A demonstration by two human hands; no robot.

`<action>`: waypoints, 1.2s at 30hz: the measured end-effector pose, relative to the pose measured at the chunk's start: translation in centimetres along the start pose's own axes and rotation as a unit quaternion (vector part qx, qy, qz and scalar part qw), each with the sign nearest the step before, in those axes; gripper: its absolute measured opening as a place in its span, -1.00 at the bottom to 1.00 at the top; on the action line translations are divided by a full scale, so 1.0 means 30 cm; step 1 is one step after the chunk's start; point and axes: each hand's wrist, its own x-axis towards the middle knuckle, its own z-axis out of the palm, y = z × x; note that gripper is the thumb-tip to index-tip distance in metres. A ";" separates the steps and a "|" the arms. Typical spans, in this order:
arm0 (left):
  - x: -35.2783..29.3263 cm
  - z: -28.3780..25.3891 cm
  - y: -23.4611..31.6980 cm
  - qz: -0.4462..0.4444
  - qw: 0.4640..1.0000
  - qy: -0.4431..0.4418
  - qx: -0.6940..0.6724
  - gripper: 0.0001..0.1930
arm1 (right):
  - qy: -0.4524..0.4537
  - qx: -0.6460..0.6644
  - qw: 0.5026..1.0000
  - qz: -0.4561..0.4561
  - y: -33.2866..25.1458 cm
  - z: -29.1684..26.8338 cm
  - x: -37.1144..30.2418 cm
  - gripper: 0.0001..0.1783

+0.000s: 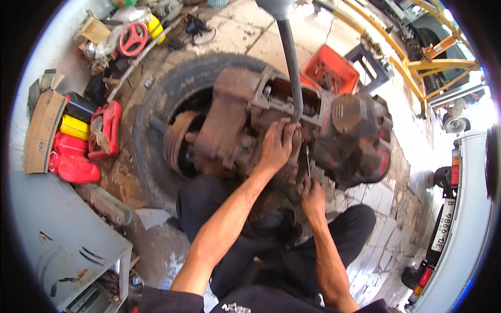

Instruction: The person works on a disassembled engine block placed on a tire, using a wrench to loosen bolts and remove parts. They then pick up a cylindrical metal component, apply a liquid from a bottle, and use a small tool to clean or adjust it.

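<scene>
A greasy brown gearbox [229, 99] lies across a large tyre [151, 99], with an open rectangular window in its top. A long dark grey rod [290, 57] rises from beside that window and bends near its lower end. My left hand [279, 142] is closed on this bent end, against the near side of the housing. Just to the right and nearer me, my right hand [313, 197] is closed on a thin metal tool, a wrench by its look [308, 164]. The tool's far end reaches the housing's near side; what it touches there is too dark to make out.
An orange-red crate [330, 70] with loose parts stands behind the gearbox. Yellow metal frames [417, 65] are at the far right. Red containers [73, 156], a cardboard box [44, 133] and a dented grey panel [73, 235] lie at left. A light-coloured vehicle [462, 229] stands right.
</scene>
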 end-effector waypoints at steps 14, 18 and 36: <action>0.059 -0.011 0.019 0.037 0.999 0.013 -0.002 -0.70 | -0.140 -0.185 0.958 -0.170 -0.247 -0.465 0.310 -0.51; 0.062 -0.001 0.016 0.038 0.999 0.016 -0.007 -0.70 | -0.198 -0.336 0.901 -0.191 -0.340 -0.494 0.416 -0.67; 0.050 -0.002 0.010 0.011 0.999 0.010 -0.044 -0.64 | 0.001 -0.238 0.961 -0.138 -0.236 -0.113 0.170 -0.28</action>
